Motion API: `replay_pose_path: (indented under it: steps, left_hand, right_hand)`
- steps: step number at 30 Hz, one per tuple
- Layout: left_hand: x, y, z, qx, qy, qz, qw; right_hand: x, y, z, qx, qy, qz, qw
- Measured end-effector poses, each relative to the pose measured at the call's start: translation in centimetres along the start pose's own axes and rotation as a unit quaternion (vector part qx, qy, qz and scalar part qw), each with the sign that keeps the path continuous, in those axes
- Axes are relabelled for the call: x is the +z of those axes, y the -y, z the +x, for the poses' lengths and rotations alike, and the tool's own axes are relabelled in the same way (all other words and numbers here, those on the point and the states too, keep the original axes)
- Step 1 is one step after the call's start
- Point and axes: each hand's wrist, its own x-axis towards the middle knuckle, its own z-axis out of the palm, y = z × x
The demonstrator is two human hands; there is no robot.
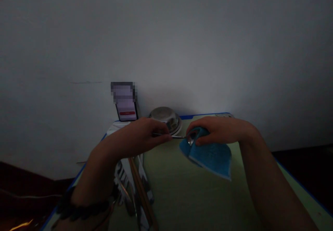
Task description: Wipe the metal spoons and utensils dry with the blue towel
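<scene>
Between my two hands a metal spoon (191,138) is held level above the table. My left hand (153,133) pinches its thin handle, fingers closed. At the bowl end, my right hand (208,130) is closed around a blue cloth (212,158), which wraps the spoon's bowl from behind and hangs down in a loose flap. Just behind my left hand sits a shiny metal bowl (163,114), apparently upside down, its lower edge partly hidden by my fingers.
A phone (126,102) with a lit screen leans on the wall at the back left. Several utensils, among them wooden chopsticks (140,186), lie under and beside my left forearm. The pale table (182,196) has a blue edge and meets the wall (197,50).
</scene>
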Motion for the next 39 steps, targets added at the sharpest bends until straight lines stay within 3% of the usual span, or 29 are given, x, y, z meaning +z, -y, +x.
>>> replay_pose_path:
  steps: [11,20,27,39]
  left_hand:
    - [-0.03,-0.08,-0.11,-0.003,-0.002,0.004,1.0]
    - [-0.19,0.13,-0.29,-0.004,-0.004,-0.008,1.0]
    - [-0.17,0.21,-0.3,-0.005,0.0,-0.006,1.0]
    - [-0.01,0.5,-0.38,-0.005,0.001,-0.014,1.0]
  right_hand:
    - [0.13,0.6,0.25,0.002,-0.036,-0.026,0.999]
    - [0.36,0.29,0.4,-0.019,-0.069,0.013,0.997]
    - [0.26,0.09,0.3,0.017,-0.06,0.024,0.998]
    - [0.1,-0.03,-0.05,0.01,-0.054,0.02,0.998]
